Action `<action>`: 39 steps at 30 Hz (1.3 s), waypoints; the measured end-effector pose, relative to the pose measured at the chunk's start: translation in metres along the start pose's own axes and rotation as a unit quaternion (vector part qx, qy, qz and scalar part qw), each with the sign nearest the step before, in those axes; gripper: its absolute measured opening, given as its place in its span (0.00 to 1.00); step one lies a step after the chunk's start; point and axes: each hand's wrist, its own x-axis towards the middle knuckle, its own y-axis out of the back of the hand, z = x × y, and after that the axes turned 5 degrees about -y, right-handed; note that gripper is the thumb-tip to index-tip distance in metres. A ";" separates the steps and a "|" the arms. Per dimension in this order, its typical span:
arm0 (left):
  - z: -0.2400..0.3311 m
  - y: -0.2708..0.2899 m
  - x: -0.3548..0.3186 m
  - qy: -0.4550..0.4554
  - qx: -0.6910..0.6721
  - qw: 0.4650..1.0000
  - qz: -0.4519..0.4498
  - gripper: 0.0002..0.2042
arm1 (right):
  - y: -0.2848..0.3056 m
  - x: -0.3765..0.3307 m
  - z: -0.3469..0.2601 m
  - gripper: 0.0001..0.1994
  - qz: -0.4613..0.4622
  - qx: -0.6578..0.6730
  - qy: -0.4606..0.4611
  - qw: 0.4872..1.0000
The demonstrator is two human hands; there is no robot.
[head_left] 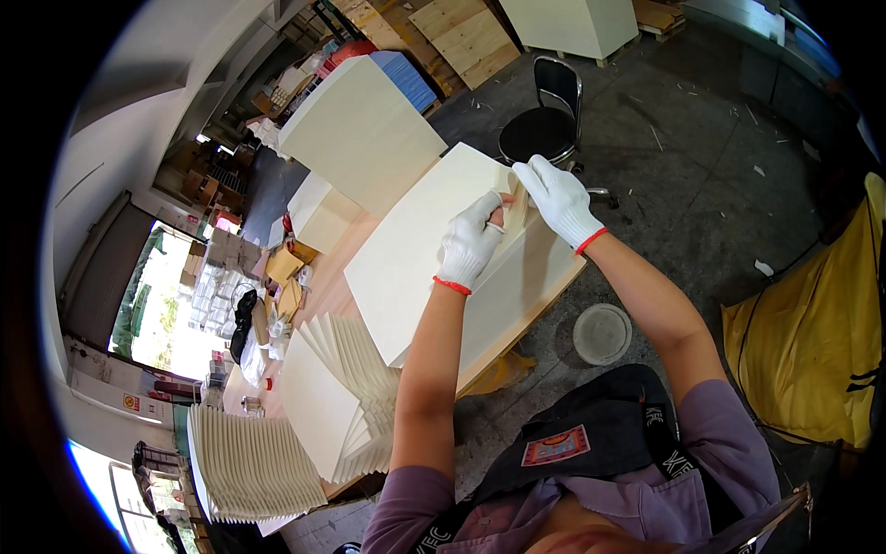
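A large, thick stack of cream paper sheets (pixel 415 249) lies in front of me, with its side wall toward me. My left hand (pixel 471 242), in a white glove with a red cuff, rests over the far right part of the stack. Its fingers are curled, bare tips showing, at sheets that bend up near the edge. Across from it, my right hand (pixel 559 198), gloved the same way, grips the sheets at the right corner, fingers close together. The fingers partly hide how many sheets are held.
Left of the stack, fanned sheets (pixel 318 397) and a bank of curved sheets (pixel 249 462) lie on the wooden table (pixel 337 254). Another tall stack (pixel 360 134) stands beyond. A black chair (pixel 540 134), a round grey tub (pixel 602 334) and a yellow cover (pixel 803 323) are to the right.
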 end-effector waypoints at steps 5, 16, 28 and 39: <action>0.016 0.006 -0.001 0.033 0.059 0.997 -0.026 0.17 | -0.001 -0.002 0.001 0.19 -0.003 -0.015 -0.002 1.000; 0.016 -0.002 -0.012 -0.072 0.131 0.989 0.004 0.21 | 0.040 -0.001 -0.006 0.23 -0.007 -0.037 -0.043 0.998; 0.006 -0.009 0.019 -0.029 0.175 0.984 0.012 0.16 | 0.051 0.004 0.003 0.24 -0.074 -0.287 0.192 0.936; -0.005 -0.006 0.003 -0.003 -0.020 1.000 -0.014 0.19 | 0.020 -0.003 -0.006 0.26 -0.092 0.023 -0.084 0.992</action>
